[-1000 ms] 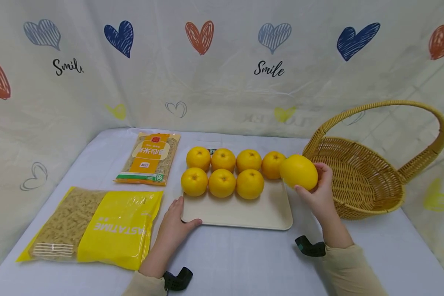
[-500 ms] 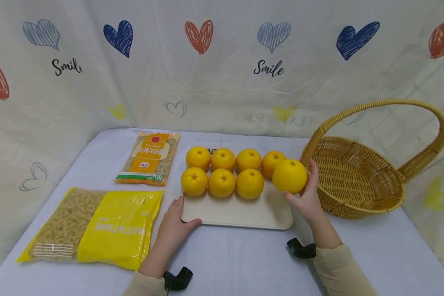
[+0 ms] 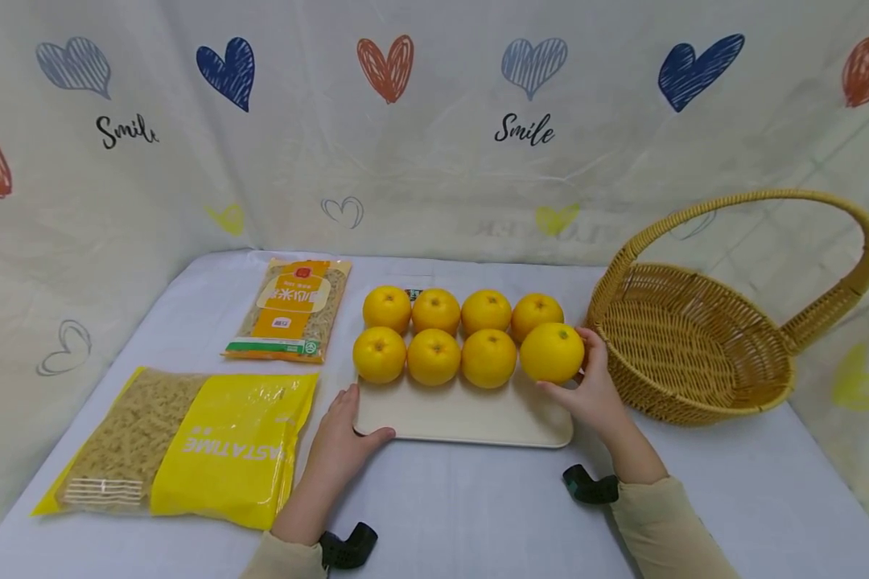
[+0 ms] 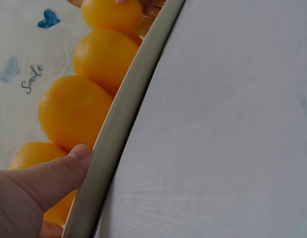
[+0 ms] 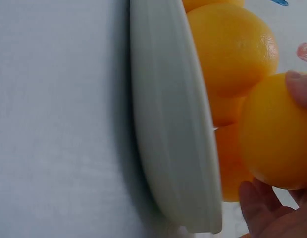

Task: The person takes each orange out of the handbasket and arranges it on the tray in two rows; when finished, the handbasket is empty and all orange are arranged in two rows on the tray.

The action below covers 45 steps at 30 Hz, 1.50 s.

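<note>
In the head view my right hand (image 3: 586, 390) holds an orange (image 3: 551, 352) at the right end of the front row, above the beige tray (image 3: 456, 418). In the right wrist view, fingers and thumb are around that orange (image 5: 280, 134). Whether its underside touches the tray is hidden. Several other oranges (image 3: 434, 356) sit on the tray in two rows. My left hand (image 3: 340, 430) rests at the tray's front left corner, thumb spread along the front edge. The left wrist view shows that thumb lying straight against the tray rim (image 4: 111, 134).
A wicker basket (image 3: 695, 346) with a tall handle stands right of the tray. Left lie a yellow pasta bag (image 3: 232, 450) and, behind it, a smaller orange-labelled grain packet (image 3: 290, 310). A heart-printed cloth (image 3: 434, 161) hangs behind the table.
My right hand has brought its orange leftward from beside the basket and lowered it to the end of the front row. The left hand stays at the tray corner.
</note>
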### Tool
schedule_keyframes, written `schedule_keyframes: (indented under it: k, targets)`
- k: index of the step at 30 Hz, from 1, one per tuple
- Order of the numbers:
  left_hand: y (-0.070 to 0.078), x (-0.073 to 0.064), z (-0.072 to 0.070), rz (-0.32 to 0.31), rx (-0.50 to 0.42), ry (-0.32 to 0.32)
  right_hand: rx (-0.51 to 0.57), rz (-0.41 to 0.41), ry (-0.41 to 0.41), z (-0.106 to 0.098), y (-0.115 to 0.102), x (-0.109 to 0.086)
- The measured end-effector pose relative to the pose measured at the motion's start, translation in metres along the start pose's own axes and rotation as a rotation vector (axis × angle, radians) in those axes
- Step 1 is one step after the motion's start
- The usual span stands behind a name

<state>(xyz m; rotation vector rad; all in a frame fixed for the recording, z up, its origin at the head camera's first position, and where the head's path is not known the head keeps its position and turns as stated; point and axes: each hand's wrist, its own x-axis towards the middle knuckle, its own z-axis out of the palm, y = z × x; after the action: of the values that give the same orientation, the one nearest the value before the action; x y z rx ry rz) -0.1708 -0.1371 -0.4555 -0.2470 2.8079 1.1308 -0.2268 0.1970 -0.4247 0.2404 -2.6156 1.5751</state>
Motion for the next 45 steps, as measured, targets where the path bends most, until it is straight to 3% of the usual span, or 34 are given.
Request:
schedule_keyframes:
  k: [7, 11, 20, 45]
  targets:
    - [0.001, -0.001, 0.0, -0.004, -0.003, 0.007, -0.032, 0.067, -0.083, -0.001, 0.008, -0.001]
    - [0.001, -0.002, 0.0, -0.007, 0.004, 0.005, -0.039, 0.056, -0.108, -0.001, 0.012, 0.0]
    - [0.001, -0.001, -0.001, -0.016, 0.011, -0.003, -0.043, 0.047, -0.123, 0.002, 0.022, 0.002]
    - [0.001, -0.004, -0.004, -0.018, 0.012, 0.003, -0.06, -0.022, -0.13, 0.004, 0.015, 0.002]
